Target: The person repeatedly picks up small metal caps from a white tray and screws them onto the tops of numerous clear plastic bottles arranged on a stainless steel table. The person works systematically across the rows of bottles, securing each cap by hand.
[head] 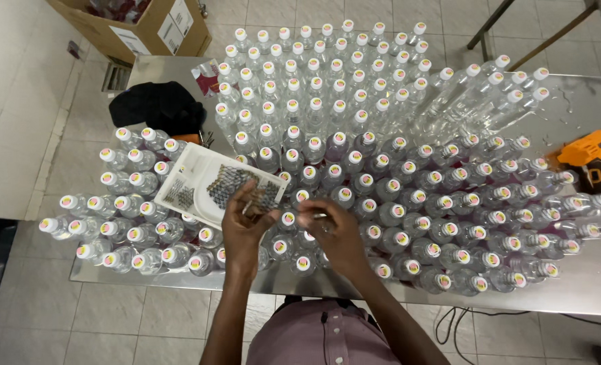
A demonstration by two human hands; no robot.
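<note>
Many clear bottles with white caps [327, 135] stand packed together on a steel table [584, 290]. A white tray [192, 172] holding small dark patterned pieces rests on top of the bottles at the left. My left hand [243, 226] is at the tray's near edge, pinching some of those small pieces [254, 203]. My right hand [334, 233] hovers just above the capped bottles in front of me, fingers closed around a small thin item [319, 217] that I cannot identify.
An orange power drill [594, 159] lies at the table's right end. A black cloth [155, 105] sits at the back left. An open cardboard box [138, 27] stands on the tiled floor beyond. Cables [459, 321] trail under the table's front edge.
</note>
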